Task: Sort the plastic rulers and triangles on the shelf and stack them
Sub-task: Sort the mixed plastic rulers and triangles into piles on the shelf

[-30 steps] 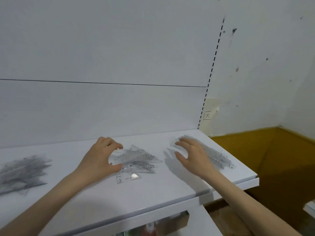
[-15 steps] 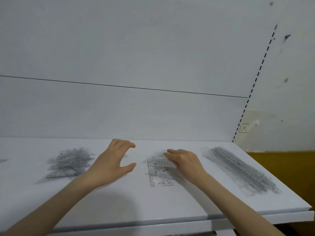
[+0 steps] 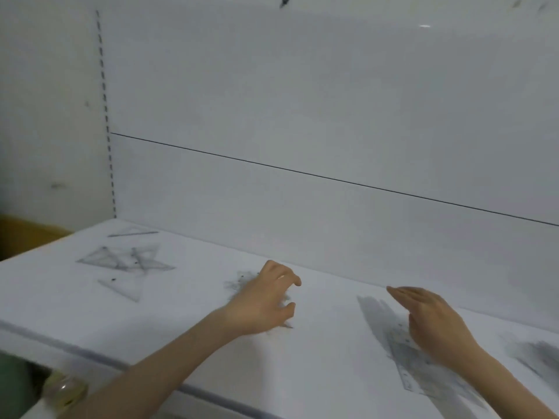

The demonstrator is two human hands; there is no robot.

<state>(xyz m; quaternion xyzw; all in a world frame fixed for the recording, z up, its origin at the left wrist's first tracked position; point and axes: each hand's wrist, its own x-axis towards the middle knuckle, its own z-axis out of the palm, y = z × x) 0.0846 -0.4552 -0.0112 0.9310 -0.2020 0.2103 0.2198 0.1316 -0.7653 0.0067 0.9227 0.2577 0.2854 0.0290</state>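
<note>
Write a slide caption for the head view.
Left hand poised over a blurred pile, right hand over clear rulers, loose triangles at left on a white shelf.

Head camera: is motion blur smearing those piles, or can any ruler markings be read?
Head view: motion blur throughout; the pile under the left hand and the far-right pile are grey smudges, the triangles soft outlines. Only the ruler stack by the right hand shows faint scale marks.
</note>
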